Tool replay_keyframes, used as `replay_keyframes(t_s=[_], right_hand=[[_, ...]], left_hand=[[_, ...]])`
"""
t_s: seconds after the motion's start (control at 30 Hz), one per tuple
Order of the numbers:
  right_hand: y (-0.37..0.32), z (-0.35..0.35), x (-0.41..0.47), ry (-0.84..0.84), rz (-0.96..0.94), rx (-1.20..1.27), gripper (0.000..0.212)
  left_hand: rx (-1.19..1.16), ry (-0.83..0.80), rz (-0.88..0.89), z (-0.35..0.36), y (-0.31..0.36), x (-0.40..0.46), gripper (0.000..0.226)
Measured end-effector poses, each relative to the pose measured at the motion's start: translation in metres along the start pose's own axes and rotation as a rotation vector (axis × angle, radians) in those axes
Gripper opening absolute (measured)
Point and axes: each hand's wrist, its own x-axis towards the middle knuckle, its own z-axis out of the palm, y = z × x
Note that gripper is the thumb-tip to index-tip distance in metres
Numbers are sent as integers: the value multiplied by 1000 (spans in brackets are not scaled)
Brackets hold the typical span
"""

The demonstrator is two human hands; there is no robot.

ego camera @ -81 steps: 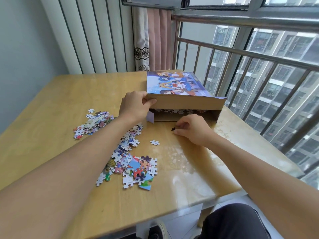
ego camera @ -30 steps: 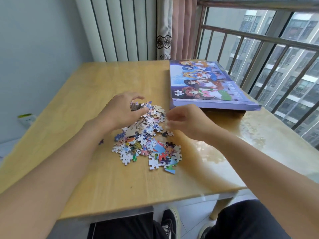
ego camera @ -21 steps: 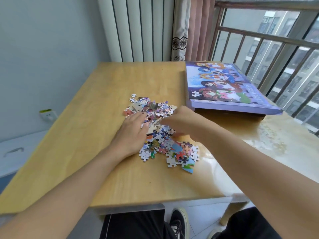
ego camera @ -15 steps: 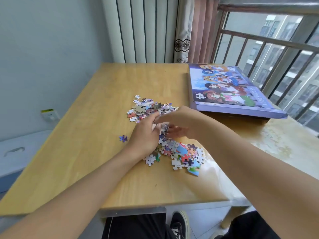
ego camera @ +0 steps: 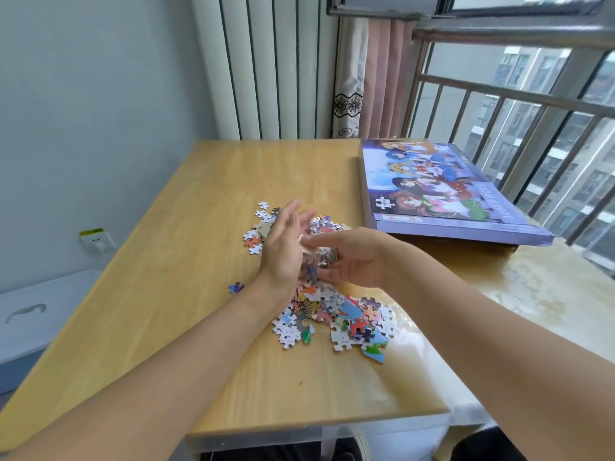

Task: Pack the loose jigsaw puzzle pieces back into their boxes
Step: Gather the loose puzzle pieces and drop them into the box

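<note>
Head view: our left hand (ego camera: 283,247) and right hand (ego camera: 352,257) faced each other, fingers extended, cupping a clump of puzzle pieces (ego camera: 332,314) between the palms above the pile on the table (ego camera: 186,261). Just right lay the puzzle box (ego camera: 442,194).

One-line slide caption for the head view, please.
Left hand and right hand, facing, scoop colourful loose jigsaw pieces together on the light wooden table beside the purple illustrated puzzle box.

The pale wooden table (ego camera: 186,261) looked smooth with a glossy sheen. The purple cardboard puzzle box (ego camera: 449,191) had a slick printed lid. The small colourful cardboard puzzle pieces (ego camera: 352,321) looked matt white on their backs.
</note>
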Motion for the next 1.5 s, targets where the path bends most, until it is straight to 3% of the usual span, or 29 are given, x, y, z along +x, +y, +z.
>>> replay_keyframes(t_s=[0.2,0.27,0.37,0.47,0.67,0.73,0.83,0.9,1.0,1.2,1.4,1.5], right_hand=[[5,-18,-15,-25,-6,129,20],[5,-23,-23,-35,2,145,8],[5,-35,-33,-23,16,116,11],[6,-47,-44,8,48,45,19],[8,-84,-64,85,20,87,13],[9,-98,-69,109,1,123,15],[9,-117,-76,139,-17,143,19],[4,-124,-79,125,-42,200,13],[-18,-134,-78,162,-110,327,13],[-60,-132,-67,364,-177,354,15],[-90,-119,-59,540,-298,449,31],[-86,-113,-62,611,-349,251,24]], left_hand=[[-51,-31,-1,13,5,3,48],[-50,-52,-10,9,5,6,41],[33,-31,37,4,12,13,27],[382,-46,163,2,21,25,27],[1114,-515,447,45,24,49,72],[1255,-564,492,64,16,56,73],[1183,-461,513,84,10,67,32],[1038,-309,516,90,11,73,17],[924,-198,523,97,20,83,21],[889,-189,548,109,38,87,18],[826,-155,579,114,60,89,18],[772,-134,596,116,66,89,15]])
